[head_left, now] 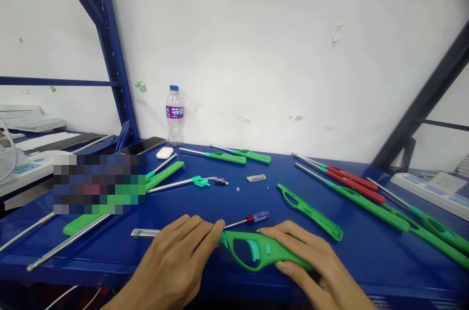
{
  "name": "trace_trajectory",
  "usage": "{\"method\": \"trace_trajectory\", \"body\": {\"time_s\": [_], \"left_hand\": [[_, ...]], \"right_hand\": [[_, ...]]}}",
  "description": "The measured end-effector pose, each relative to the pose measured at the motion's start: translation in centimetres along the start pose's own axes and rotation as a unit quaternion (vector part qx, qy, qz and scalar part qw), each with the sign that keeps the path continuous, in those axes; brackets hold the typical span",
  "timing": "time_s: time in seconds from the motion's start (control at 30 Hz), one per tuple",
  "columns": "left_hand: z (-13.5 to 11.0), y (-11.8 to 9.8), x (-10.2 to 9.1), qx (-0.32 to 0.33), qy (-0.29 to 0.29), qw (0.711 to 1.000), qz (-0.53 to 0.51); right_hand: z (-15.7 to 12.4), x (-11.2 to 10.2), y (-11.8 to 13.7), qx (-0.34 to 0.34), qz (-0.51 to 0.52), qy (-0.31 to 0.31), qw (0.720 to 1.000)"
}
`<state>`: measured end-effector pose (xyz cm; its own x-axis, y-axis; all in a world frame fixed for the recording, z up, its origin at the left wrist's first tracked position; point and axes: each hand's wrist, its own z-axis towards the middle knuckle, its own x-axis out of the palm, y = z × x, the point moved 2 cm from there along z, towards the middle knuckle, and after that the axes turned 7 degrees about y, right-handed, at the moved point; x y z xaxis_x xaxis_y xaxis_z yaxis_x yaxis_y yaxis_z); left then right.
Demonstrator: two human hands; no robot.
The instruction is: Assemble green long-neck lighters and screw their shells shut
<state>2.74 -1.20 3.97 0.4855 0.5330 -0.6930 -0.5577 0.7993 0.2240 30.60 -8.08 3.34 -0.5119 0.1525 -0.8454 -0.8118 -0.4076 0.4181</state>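
Head view: one green lighter (266, 257) is held level in both hands near the front edge of the surface (271, 202), its metal tube enclosed by the left hand (183, 251), its handle end gripped between thumb and fingers of the right hand (306, 246). Just behind it, one screwdriver (258, 217) is laid; to its right, one loose green shell (311, 212). Two more green lighters (225, 156) are set along the back edge, two red lighters (348, 180) toward the right edge. One bottle (175, 122) is stood near the back left corner. Blue tabletop is backed by a white wall (249, 56), scuffed in places.
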Motion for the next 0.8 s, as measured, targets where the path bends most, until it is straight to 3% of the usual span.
{"method": "trace_trajectory", "body": {"time_s": [0.33, 0.53, 0.67, 0.8], "left_hand": [[1.9, -0.2, -0.7, 0.062, -0.006, 0.995, 0.073], [1.0, -1.3, 0.3, 0.029, 0.073, 0.996, 0.034], [-0.1, -1.9, 1.5, 0.016, 0.130, 0.991, -0.027], [-0.4, -1.7, 1.2, -0.001, 0.188, 0.982, -0.035]], "right_hand": [[-0.5, 1.1, -0.3, 0.057, 0.073, -0.036, 0.995], [0.9, 0.6, 0.4, 0.000, 0.055, -0.042, 0.998], [1.8, 0.5, 0.9, 0.022, 0.133, 0.015, 0.991], [2.3, 0.8, 1.2, 0.049, 0.177, 0.051, 0.982]]}}
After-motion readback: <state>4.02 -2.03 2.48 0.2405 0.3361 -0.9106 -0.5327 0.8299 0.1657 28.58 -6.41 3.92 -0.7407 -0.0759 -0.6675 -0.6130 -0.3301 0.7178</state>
